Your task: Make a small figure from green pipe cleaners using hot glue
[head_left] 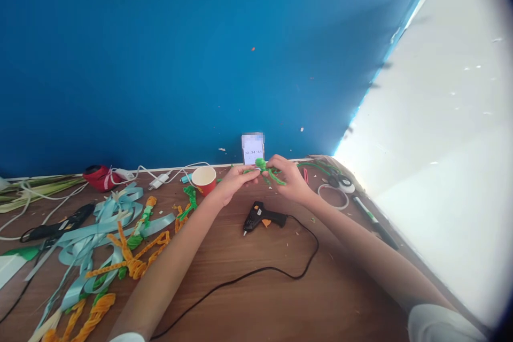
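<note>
Both my hands meet above the far part of the table, around a piece of green pipe cleaner (261, 163) twisted into a small bundle. My left hand (239, 181) pinches it from the left side. From the right, my right hand (289, 179) grips it between thumb and fingers, with loose green strands hanging by the palm. Below the hands a black glue gun (258, 217) lies on its side, nozzle toward the lower left. Just behind the bundle, a phone (253, 149) showing a timer leans against the blue wall.
A red paper cup (204, 179) stands left of my hands. Light-blue ribbon (114, 208) and orange pipe cleaners (134, 264) spread over the left side. The glue gun's black cord (256, 270) loops across the front. At right lie a white ring (333, 196) and a marker (364, 209).
</note>
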The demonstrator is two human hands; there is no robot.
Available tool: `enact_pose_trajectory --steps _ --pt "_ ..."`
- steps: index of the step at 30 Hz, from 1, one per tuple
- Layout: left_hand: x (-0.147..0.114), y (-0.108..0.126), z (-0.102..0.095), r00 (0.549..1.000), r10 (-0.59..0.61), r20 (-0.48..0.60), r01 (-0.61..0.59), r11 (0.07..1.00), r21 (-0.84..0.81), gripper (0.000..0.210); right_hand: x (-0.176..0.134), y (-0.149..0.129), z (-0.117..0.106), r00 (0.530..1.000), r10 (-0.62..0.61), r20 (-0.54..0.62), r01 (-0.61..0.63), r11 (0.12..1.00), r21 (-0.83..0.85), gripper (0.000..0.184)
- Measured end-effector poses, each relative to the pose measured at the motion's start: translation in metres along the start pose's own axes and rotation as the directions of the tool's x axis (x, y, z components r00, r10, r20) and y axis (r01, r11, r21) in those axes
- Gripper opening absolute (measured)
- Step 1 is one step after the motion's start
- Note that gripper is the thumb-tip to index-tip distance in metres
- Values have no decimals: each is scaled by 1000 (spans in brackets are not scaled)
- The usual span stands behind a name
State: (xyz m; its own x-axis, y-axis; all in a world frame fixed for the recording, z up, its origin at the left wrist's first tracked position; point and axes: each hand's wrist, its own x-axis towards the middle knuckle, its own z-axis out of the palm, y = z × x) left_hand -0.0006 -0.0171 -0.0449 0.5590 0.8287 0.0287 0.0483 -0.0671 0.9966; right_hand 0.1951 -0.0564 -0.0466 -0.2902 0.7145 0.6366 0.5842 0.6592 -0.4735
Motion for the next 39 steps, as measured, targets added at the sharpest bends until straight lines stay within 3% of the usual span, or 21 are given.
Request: enact_pose_trajectory --steps 1,3,6,9,11,17,20,23,26,28,30,33,35,36,39 --pt "-2 6 -1 996 86 -39 -81 992 101 35 1 -2 0 992 122 -18 -118 984 134 16" --pt "-7 17 -3 951 289 -113 -236 910 340 33 2 -5 0 935 355 -12 -326 871 369 23" --pt "-17 33 -8 895 445 17 -350 678 647 22 3 -12 -2 835 543 90 -481 640 599 26" --pt "-25 43 -12 849 513 128 -409 482 775 20 4 -23 -3 815 539 215 -516 503 693 25" --pt "-28 46 -12 840 514 175 -420 409 810 19 4 -30 -4 810 522 266 -524 440 729 24" --pt "-29 42 0 854 489 175 -406 418 812 29 1 -42 -2 784 535 315 -536 327 778 23" --pt "-28 37 10 869 492 54 -329 492 806 32 -2 -40 2 796 543 268 -520 389 760 24" --pt "-25 31 18 888 451 -90 -255 646 720 32 -4 -38 8 848 506 158 -461 556 692 24" --pt "-21 27 24 948 277 -158 -190 888 418 32 -8 -35 12 943 332 -38 -280 847 452 19" --pt "-19 25 26 985 74 -159 -61 994 86 27 -12 -30 12 981 103 -165 -81 988 133 12" --pt "-19 26 28 987 -113 -110 86 971 -221 23 -16 -22 9 966 -178 -186 130 961 -244 14" --pt "-21 27 31 975 -218 -34 182 882 -435 25 -21 -11 0 880 -474 -17 379 725 -575 23" --pt "-21 26 32 979 -204 -26 173 884 -434 27 -20 -6 -5 842 -535 69 455 635 -624 23" --pt "-21 25 32 982 -182 -41 151 904 -399 27 -19 -4 -7 842 -535 74 458 634 -623 22" --pt "-19 22 29 992 -42 -122 25 990 -142 28 -13 -7 -5 927 -373 -45 299 805 -512 15"
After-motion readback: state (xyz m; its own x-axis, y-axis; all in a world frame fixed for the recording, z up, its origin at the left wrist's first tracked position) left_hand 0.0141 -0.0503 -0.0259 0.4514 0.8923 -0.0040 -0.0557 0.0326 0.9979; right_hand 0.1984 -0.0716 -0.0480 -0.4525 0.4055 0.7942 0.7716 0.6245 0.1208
